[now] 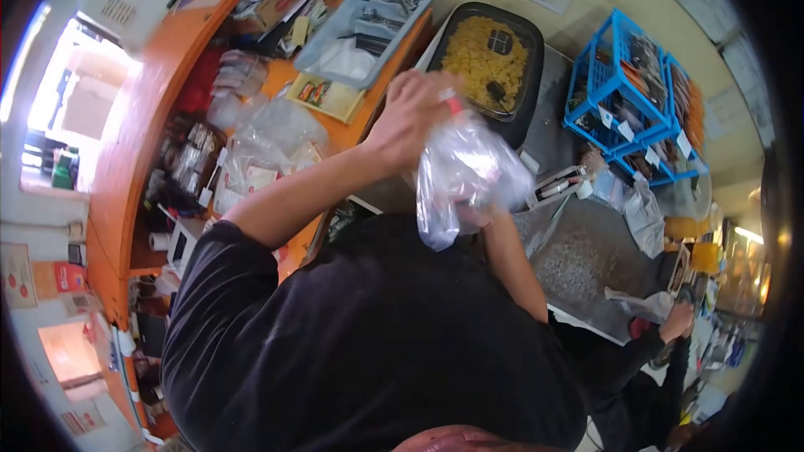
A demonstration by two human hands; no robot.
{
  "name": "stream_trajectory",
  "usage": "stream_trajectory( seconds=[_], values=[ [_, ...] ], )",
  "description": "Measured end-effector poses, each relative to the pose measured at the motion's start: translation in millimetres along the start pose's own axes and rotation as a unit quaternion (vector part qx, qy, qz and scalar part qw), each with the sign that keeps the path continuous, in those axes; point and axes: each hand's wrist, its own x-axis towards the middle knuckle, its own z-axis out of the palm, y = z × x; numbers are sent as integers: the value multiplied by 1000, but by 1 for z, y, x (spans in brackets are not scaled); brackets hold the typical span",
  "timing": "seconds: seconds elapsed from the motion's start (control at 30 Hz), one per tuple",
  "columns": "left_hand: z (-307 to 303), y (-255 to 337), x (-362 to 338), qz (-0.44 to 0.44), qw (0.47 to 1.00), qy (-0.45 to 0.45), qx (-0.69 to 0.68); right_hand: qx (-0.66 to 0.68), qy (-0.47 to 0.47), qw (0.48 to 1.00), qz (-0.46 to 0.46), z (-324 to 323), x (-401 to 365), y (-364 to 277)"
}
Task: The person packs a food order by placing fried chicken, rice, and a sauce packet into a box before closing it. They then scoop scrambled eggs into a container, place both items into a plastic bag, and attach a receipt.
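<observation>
A clear plastic bag (473,163) hangs in front of my chest, shiny and smeared by motion. My left hand (410,117) is closed at the top of the bag, its fingers bent over and blurred. Beside those fingers shows a small red strip (453,102), too blurred to name. What the bag contains cannot be made out. Behind and below it is my right hand (479,218), mostly covered by the plastic, with its fingers hidden. Just beyond my hands stands a black rectangular pan (536,75) of yellow food (469,54), with a dark utensil (500,94) in it.
Left of the pan lies a grey-blue cutlery tray (364,75) beside a small yellow box (322,99). Plastic bags (280,138) fill the orange shelf. Blue baskets (620,100) of packets stand at right, above a metal counter (578,259). Another person's hand (677,322) is at far right.
</observation>
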Motion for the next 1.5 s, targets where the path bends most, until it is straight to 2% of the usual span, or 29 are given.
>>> stream_trajectory(
  seconds=[0.03,0.1,0.13,0.17,0.27,0.3,0.37,0.4,0.47,0.53,0.6,0.73,0.83,0.93,0.97,1.07,1.1,1.17,1.23,1.27,1.33,1.4,1.5],
  values=[
    [11,-10,-14,46,998,-42,12,-242,-22,964,-107,8,-6,2],
    [30,-25,-41,116,988,-106,0,-73,47,996,28,-66,11,23],
    [35,-27,-56,139,981,-129,-26,-101,65,984,132,-23,1,10],
    [43,-32,-72,162,974,-151,-53,-148,105,971,156,-25,2,15],
    [83,-58,-128,124,976,-180,-7,-151,224,949,164,-65,28,27],
    [101,-65,-150,80,980,-184,-14,-129,266,943,154,-77,38,25],
    [130,-76,-185,-6,981,-191,-26,-349,304,879,118,-70,63,0],
    [133,-75,-187,-15,984,-175,-33,-453,313,829,98,-61,81,-13],
    [136,-67,-182,-32,988,-142,-49,-609,225,760,-29,-32,129,-21],
    [143,-65,-186,-31,989,-131,-58,-735,110,666,-61,19,187,-17],
    [153,-68,-188,-31,990,-121,-66,-787,19,602,-132,62,248,5],
    [157,-70,-195,-39,992,-76,-92,-856,-119,460,-205,94,364,46],
    [158,-78,-195,-52,989,-32,-132,-913,-219,315,-142,87,420,61],
    [161,-84,-195,-55,985,-4,-162,-928,-266,255,-65,80,442,59],
    [161,-85,-194,-54,984,4,-168,-936,-268,218,-72,78,444,55],
    [157,-87,-194,-69,982,0,-177,-916,-210,330,-86,100,433,35],
    [159,-87,-193,-78,978,-14,-193,-924,-188,314,-110,108,428,28],
    [161,-88,-190,-85,970,-46,-222,-912,-125,372,-123,126,407,7],
    [158,-89,-188,-88,969,-52,-226,-890,-44,431,-142,149,365,-14],
    [158,-88,-188,-89,966,-63,-233,-864,33,487,-120,152,337,-25],
    [150,-88,-183,-61,965,-103,-233,-773,151,613,-64,128,277,-47],
    [130,-95,-175,-5,961,-167,-218,-668,228,708,-27,80,202,-52],
    [123,-100,-163,60,941,-253,-216,-571,318,757,25,-16,98,-10]
  ],
)
